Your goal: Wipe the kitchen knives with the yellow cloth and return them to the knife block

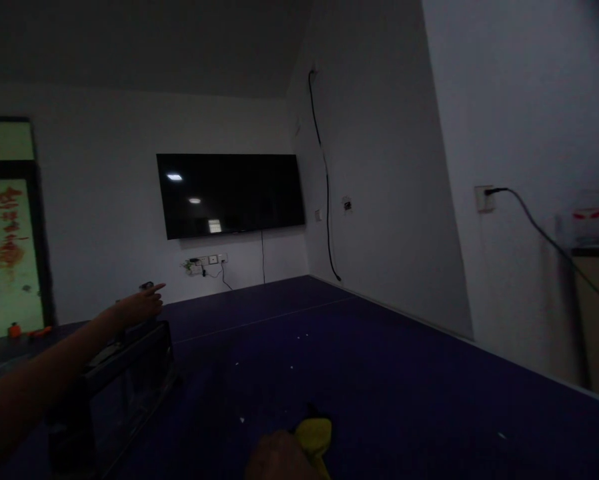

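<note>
My left hand [138, 306] reaches in from the left, with the index finger stretched out to the right and the other fingers slightly bent. It is over the far end of a dark box-like frame [129, 363] with see-through sides; whether it touches the frame, I cannot tell. At the bottom edge my right hand [279, 459] is closed on a yellow cloth [314, 437], which shows to the right of the knuckles. The cloth has a dark part at its far side and lies against the purple tabletop [379, 393].
Small white bits [242, 420] lie scattered on the tabletop. A wall-mounted television [232, 195] hangs above sockets with cables [212, 260]. A black cable [328, 220] runs down the right wall. Orange objects [14, 330] sit at far left by a window [4, 253].
</note>
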A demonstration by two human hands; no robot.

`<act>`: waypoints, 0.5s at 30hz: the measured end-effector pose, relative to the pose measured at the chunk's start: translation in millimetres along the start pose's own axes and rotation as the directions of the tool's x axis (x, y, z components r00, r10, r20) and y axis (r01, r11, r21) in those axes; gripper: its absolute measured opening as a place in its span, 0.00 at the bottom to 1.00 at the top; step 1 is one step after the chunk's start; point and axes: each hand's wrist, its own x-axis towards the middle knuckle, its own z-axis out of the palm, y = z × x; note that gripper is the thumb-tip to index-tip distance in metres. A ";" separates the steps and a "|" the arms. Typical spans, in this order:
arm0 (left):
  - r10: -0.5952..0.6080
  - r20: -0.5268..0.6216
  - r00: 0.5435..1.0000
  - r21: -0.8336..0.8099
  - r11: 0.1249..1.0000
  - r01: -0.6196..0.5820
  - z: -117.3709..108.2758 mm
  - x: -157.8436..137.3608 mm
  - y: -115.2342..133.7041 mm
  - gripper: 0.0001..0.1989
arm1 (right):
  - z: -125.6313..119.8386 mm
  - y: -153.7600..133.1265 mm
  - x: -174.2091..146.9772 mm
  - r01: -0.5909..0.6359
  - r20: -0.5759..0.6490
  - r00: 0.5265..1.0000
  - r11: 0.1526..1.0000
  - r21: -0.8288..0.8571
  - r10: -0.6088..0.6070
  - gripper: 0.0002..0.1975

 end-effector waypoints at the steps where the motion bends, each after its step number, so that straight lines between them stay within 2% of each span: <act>1: 0.001 0.018 1.000 -0.007 1.000 -0.001 4.2 -0.4 3.3 0.14 | 0.1 -3.1 0.8 -0.017 0.005 1.000 1.000 -0.005 0.017 0.11; 5: -0.001 0.081 0.997 -0.013 1.000 0.002 16.8 -1.2 14.3 0.17 | 1.7 -8.0 2.2 -0.046 0.021 0.999 0.999 -0.028 0.047 0.12; 9: -0.027 0.139 0.990 -0.003 1.000 0.028 22.8 -0.3 21.6 0.16 | 1.3 0.3 -0.5 0.035 0.090 0.995 0.998 -0.048 -0.030 0.11; 11: -0.043 0.156 0.987 0.001 0.999 0.043 23.1 0.2 21.7 0.15 | 0.5 4.0 -2.8 0.076 0.107 0.992 0.996 -0.054 -0.070 0.09; 15: -0.096 0.148 0.984 -0.004 0.995 0.097 11.7 -2.7 18.3 0.16 | 1.0 5.7 -5.8 0.062 0.057 0.997 0.996 -0.062 -0.059 0.08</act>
